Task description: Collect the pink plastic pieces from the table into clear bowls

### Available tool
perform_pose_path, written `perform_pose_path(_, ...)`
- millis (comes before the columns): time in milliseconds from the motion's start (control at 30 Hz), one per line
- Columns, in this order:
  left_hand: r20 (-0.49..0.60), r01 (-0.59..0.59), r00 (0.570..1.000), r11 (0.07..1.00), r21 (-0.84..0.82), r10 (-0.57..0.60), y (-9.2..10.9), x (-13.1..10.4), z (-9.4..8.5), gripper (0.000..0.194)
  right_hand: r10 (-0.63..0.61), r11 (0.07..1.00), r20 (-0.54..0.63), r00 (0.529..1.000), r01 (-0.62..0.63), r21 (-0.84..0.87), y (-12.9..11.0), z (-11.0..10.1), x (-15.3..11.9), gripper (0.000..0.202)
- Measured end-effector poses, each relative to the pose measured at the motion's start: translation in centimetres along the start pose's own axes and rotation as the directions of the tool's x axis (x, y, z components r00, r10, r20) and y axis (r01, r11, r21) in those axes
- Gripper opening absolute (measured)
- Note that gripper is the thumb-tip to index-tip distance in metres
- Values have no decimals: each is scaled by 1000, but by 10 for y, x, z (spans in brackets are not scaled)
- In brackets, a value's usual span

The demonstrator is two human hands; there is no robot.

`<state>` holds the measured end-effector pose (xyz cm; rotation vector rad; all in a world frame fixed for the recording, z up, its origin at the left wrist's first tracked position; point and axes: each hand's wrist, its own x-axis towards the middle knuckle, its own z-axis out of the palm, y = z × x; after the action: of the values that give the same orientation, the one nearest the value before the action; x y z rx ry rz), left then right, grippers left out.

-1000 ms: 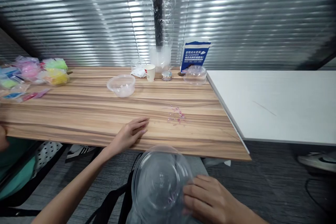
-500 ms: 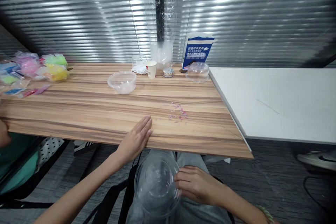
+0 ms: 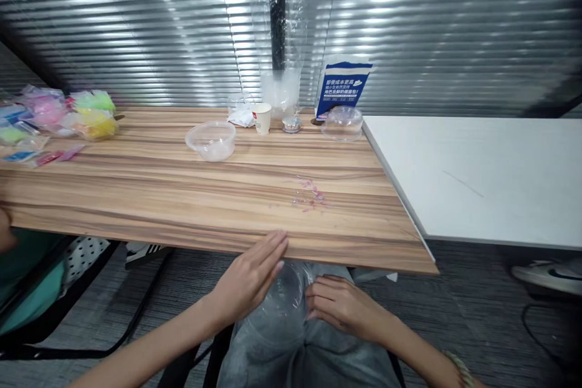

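My right hand (image 3: 339,306) has its fingers curled round the rim of a clear plastic bowl (image 3: 284,309), held over my lap just below the table edge. My left hand (image 3: 252,276) rests at the front edge of the wooden table (image 3: 136,200), fingers stretched out together and holding nothing; it covers part of the bowl. Small pink and purple bits (image 3: 313,195) lie scattered on the wood beyond my hands.
Farther back stand a clear tub (image 3: 213,142), a paper cup (image 3: 262,119), a small round tin (image 3: 291,125), a blue box (image 3: 342,91) and a clear dome (image 3: 343,124). Colourful bags (image 3: 93,124) lie left. A person's arm shows far left.
My left hand has moved right and toward me, to the table's edge above the bowl. The bowl has shifted slightly toward the table, with my right hand still at its rim.
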<state>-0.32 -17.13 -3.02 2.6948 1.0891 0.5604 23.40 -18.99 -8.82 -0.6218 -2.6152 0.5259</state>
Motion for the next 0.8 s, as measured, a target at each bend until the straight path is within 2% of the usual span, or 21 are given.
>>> perform_pose_path(133,132,-153,972,954,-259,192,8,-12,-10,44,3,1000,13,1000,-3,9,0,-2,-1,22)
perform_pose_path(233,223,-180,931,894,-410,289,3,-17,-12,46,-9,1000,21,1000,9,12,-2,-2,0,23)
perform_pose_path(333,235,-128,941,902,-413,242,-5,-18,-9,44,-13,1000,1,1000,13,8,-5,-2,1,24)
perform_pose_path(400,225,-95,954,914,-394,196,-7,-15,-5,37,-14,1000,-17,1000,14,3,-7,-2,1,24)
perform_pose_path(500,244,-89,951,925,-368,189,-5,-9,1,26,-11,1000,-15,1000,11,-16,-11,-4,0,21)
perform_pose_path(600,288,-142,923,920,-364,256,1,-2,4,21,-28,998,-25,999,26,-59,-17,-5,-3,18)
perform_pose_path(667,313,-191,888,888,-419,338,6,2,3,25,-52,993,-60,997,45,-107,-21,-4,-4,18)
perform_pose_path(733,316,-218,856,840,-496,409,12,7,-4,30,-100,982,-104,990,82,-169,-28,-3,-5,20)
perform_pose_path(800,289,-215,849,790,-574,442,18,13,-16,29,-140,972,-130,982,111,-205,-35,-6,-5,27)
